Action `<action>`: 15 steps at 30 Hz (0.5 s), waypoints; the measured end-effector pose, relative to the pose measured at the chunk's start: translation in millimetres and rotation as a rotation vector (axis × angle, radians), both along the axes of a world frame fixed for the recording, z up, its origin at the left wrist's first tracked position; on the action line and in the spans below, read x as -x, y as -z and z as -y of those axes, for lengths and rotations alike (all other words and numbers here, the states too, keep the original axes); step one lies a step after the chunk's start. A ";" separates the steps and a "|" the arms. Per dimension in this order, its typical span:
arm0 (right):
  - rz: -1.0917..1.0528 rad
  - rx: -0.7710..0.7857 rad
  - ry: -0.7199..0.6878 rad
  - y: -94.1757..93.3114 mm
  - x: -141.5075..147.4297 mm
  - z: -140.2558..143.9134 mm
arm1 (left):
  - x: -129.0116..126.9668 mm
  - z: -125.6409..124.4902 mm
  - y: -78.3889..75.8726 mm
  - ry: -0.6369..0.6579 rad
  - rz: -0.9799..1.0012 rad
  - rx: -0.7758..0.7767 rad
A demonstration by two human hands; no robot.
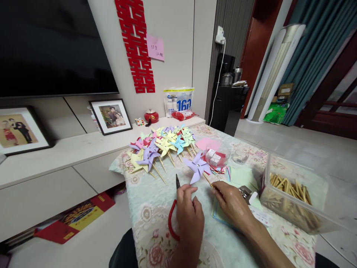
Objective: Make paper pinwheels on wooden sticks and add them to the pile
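My right hand (pixel 232 203) pinches the thin wooden stick of a purple paper pinwheel (pixel 197 167) between thumb and fingers. The pinwheel faces left, tilted over the table. My left hand (pixel 190 212) is curled over a pair of scissors (pixel 171 223) with a red bow handle; their dark tip points away from me past the fingertips. Part of the scissors is hidden under that hand. Beyond both hands lies a pile of finished pinwheels (pixel 166 143) in yellow, purple, blue, green and pink, sticks towards me.
A clear plastic box (pixel 295 208) of short wooden sticks stands at right. Green paper sheets (pixel 242 176), a metal object (pixel 245 192) and a small plastic tub with red contents (pixel 216 158) lie near my right hand. A flowered cloth (pixel 156 230) covers the table. Behind is a white cabinet (pixel 69 149).
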State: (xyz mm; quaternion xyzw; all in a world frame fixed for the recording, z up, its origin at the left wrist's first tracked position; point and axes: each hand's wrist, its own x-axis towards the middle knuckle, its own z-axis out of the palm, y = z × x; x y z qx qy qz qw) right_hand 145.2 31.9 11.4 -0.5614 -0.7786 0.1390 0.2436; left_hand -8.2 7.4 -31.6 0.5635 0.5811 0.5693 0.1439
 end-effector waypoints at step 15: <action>-0.095 0.222 -0.125 -18.6 58.1 -74.3 | -20.4 9.6 4.9 0.286 -0.338 0.180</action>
